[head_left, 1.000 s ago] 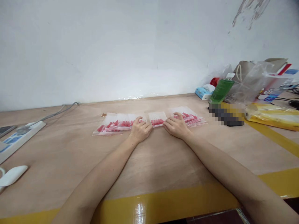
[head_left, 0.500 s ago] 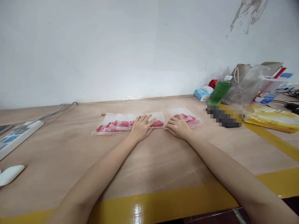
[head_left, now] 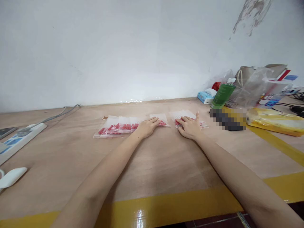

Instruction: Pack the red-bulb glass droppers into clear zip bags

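Note:
Small clear zip bags with red pieces inside lie in a row across the table. My left hand (head_left: pixel 147 127) rests palm down with its fingers stretched over the near-left part of a single zip bag (head_left: pixel 159 118). To its left is an overlapping group of zip bags (head_left: pixel 118 125). My right hand (head_left: pixel 190 127) lies flat, fingers spread and thumb apart, on a fanned stack of zip bags (head_left: pixel 182 114) at the right. The parts of the bags under both palms are hidden.
At the right stand a green bottle (head_left: pixel 223 94), a blue tissue pack (head_left: pixel 206 96) and a plastic bag (head_left: pixel 249 88). A yellow package (head_left: pixel 275 122) lies nearer, beside a blurred dark object (head_left: pixel 228 120). On the left are a power strip (head_left: pixel 23 141) and a white object (head_left: pixel 14 177).
My right hand has moved right onto the fanned stack and its fingers have spread. My left hand has shifted slightly right; the bag beneath it now lies turned, apart from the left group.

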The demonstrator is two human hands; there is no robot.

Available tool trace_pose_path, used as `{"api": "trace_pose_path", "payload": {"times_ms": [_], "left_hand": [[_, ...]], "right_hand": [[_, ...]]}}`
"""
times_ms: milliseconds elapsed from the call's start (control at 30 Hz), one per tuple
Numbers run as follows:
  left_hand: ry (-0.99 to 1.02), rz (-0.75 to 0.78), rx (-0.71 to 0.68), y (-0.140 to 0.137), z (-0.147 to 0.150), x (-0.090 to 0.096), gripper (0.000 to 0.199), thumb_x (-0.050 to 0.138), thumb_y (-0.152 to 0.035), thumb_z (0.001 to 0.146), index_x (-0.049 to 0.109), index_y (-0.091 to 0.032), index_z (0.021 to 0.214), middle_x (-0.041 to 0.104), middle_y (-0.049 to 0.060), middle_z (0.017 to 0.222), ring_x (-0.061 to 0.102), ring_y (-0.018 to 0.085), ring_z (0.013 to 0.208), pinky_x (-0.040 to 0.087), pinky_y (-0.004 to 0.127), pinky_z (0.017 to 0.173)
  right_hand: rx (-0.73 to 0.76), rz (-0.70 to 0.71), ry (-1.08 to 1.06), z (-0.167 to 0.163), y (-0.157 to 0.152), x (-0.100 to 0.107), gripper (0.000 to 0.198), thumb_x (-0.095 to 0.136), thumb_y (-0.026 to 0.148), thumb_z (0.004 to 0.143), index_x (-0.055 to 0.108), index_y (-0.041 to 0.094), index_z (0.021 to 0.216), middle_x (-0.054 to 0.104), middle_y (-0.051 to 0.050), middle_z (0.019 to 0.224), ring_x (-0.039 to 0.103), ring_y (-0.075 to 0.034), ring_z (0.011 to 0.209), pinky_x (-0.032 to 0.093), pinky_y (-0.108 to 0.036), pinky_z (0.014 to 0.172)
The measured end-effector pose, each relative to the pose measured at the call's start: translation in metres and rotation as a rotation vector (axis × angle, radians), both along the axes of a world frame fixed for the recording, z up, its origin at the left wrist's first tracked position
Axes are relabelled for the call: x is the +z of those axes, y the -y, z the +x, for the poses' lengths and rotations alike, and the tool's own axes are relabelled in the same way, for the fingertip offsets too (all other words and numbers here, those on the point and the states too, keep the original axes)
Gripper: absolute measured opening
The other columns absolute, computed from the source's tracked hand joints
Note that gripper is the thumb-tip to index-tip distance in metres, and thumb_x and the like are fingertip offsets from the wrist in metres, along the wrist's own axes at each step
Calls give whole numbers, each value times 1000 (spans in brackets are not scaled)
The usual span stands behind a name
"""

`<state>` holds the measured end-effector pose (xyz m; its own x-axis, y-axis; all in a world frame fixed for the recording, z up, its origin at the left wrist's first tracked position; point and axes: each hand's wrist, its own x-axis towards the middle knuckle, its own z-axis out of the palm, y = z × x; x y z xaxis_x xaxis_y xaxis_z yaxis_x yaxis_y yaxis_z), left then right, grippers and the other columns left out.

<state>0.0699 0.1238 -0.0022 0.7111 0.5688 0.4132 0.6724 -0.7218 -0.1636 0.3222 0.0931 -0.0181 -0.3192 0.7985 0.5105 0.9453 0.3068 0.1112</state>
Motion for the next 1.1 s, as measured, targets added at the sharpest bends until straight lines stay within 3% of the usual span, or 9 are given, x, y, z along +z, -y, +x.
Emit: {"api": "trace_pose_path", "payload": {"times_ms": [133,233,400,533,733,833,933,1033,1100], "left_hand": [[70,29,57,-5,-12,4,42,37,-4,83,44,-10,124,48,12,128,41,19,122,38,31,99],[44,24,45,5,-33,8,40,34,-3,83,48,-10,120,50,12,126,42,19,121,40,32,97],[-40,19,43,35,-56,16,32,43,-29,87,54,-19,115,58,9,114,51,25,109,41,42,90],[-48,61,106,39,-43,16,44,44,-46,85,50,-22,122,52,9,123,42,28,116,31,46,96],[-145,-48,89,34,-35,11,41,33,-49,90,49,-30,122,54,5,118,47,22,107,38,36,84],[-102,-71,141,40,-41,15,38,32,-48,91,55,-31,115,58,4,110,49,24,104,32,45,89],[0,-42,225,45,-36,19,37,33,-46,91,65,-28,96,60,5,107,47,27,107,20,57,94],[58,24,154,44,-19,20,26,45,-39,87,65,-23,91,59,6,108,48,25,108,19,54,99],[43,28,50,41,-7,18,22,51,-33,84,63,-21,97,60,6,104,53,22,100,30,45,97]], "right_hand": [[46,-74,40,-10,6,4,38,38,28,82,55,24,115,58,-6,114,50,-23,104,-9,-60,99],[91,-102,33,-24,9,5,39,36,31,84,53,26,119,58,-6,115,51,-23,102,-9,-60,99],[151,-125,-10,-50,14,4,41,35,39,86,48,28,123,57,-7,115,49,-26,104,-5,-64,97],[185,-164,-87,-55,16,4,50,36,44,85,40,23,130,52,-10,123,44,-28,113,1,-64,99],[285,-246,-167,-32,11,1,50,44,32,80,41,27,130,47,-7,129,41,-27,118,15,-61,100],[356,-255,-237,-30,4,-5,46,43,22,80,48,25,125,52,-7,123,46,-23,113,34,-46,97],[393,-216,-325,-35,-3,-12,40,40,19,82,54,22,120,56,-7,119,50,-20,110,42,-36,93],[427,-191,-387,-40,-6,-16,36,38,21,86,57,24,116,58,-4,118,51,-19,111,43,-36,94],[461,-200,-427,-41,-7,-17,35,38,24,88,57,24,116,58,-4,118,52,-18,111,43,-36,94]]}}
